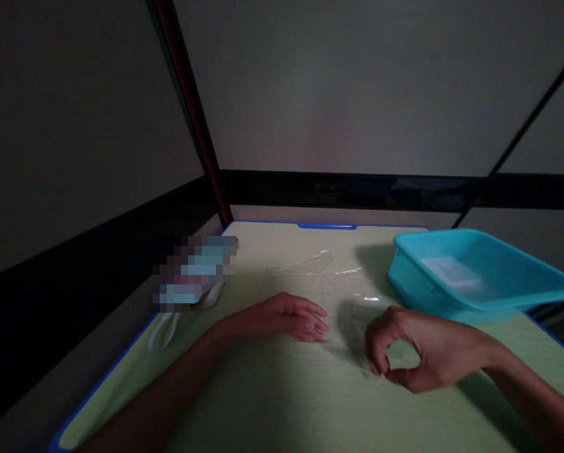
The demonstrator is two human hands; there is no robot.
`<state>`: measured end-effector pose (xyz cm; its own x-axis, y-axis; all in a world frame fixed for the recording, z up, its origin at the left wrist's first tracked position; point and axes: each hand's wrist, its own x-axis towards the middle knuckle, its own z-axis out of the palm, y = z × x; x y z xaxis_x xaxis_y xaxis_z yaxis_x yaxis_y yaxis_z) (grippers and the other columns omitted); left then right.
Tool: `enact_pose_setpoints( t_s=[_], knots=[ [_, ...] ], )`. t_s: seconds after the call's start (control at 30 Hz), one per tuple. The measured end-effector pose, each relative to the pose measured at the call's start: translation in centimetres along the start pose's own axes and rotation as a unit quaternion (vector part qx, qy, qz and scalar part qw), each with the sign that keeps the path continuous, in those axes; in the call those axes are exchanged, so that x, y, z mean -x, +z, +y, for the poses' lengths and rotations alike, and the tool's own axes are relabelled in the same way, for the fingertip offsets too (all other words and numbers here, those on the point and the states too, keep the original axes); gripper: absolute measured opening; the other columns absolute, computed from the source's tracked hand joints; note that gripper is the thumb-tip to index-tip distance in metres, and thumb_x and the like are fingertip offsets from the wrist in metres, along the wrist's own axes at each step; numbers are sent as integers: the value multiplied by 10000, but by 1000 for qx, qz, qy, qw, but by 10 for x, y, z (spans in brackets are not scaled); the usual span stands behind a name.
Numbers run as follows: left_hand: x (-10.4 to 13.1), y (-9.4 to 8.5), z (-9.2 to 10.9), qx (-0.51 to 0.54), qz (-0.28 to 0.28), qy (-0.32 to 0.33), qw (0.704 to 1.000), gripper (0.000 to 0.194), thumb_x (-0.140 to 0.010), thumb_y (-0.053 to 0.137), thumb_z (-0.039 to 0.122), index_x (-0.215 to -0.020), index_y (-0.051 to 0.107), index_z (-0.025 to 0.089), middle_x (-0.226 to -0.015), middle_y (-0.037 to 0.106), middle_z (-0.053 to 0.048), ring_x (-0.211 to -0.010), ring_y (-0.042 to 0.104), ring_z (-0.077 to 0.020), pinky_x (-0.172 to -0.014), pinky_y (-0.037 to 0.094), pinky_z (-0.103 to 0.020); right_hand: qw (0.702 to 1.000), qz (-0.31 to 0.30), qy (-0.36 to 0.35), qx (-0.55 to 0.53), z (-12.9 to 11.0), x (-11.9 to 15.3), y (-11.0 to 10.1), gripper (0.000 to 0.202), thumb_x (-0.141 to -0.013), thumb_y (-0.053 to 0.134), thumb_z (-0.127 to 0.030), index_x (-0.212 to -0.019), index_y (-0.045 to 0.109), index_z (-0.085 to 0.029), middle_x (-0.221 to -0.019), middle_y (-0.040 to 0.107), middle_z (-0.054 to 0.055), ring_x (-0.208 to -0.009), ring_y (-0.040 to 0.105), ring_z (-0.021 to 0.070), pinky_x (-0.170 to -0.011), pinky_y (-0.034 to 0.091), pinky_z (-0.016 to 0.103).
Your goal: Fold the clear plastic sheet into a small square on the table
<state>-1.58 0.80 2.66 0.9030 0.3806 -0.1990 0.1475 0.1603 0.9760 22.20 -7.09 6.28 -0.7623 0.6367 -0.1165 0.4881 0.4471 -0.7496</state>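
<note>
A thin, clear plastic bag or sheet [330,286] lies spread and wrinkled on the light green table top [272,402], a rounded loop at its far side. My left hand [286,316] rests at its near left part, the fingers loosely stretched out and slightly bent, holding nothing visible. At the plastic's near right corner, my right hand [417,352] is closed in a pinch, thumb and fingertips together. Some clear plastic shows right at those fingertips, so the hand appears to grip its edge.
A turquoise plastic basin [452,301] stands at the right, with a whitish flat thing [452,272] inside. On the left lies a blurred-out object [194,274] with a white strap [163,331]. The table has a raised blue rim [327,226]; walls stand behind and left.
</note>
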Motion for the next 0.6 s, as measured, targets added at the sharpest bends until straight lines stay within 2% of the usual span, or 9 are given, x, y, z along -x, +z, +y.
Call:
enact_pose_setpoints(
  t_s=[0.33, 0.6],
  knots=[
    [-2, 0, -3, -47, 9, -2, 999, 494, -612, 694, 228, -1063, 503, 161, -1065, 561, -109, -917, 563, -196, -725, 446, -291, 996, 91, 21, 15, 14, -3, -6, 160, -602, 457, -28, -664, 553, -141, -659, 581, -19, -601, 516, 88, -562, 406, 209],
    [-2, 0, -5, -44, 21, -8, 999, 518, -568, 717, 177, -1045, 514, 165, -1039, 566, -109, -887, 569, -195, -681, 461, -284, 986, 161, 26, 19, 16, -6, -11, 124, -656, 465, -41, -696, 503, -152, -683, 539, -10, -638, 492, 104, -586, 396, 232]
  ],
)
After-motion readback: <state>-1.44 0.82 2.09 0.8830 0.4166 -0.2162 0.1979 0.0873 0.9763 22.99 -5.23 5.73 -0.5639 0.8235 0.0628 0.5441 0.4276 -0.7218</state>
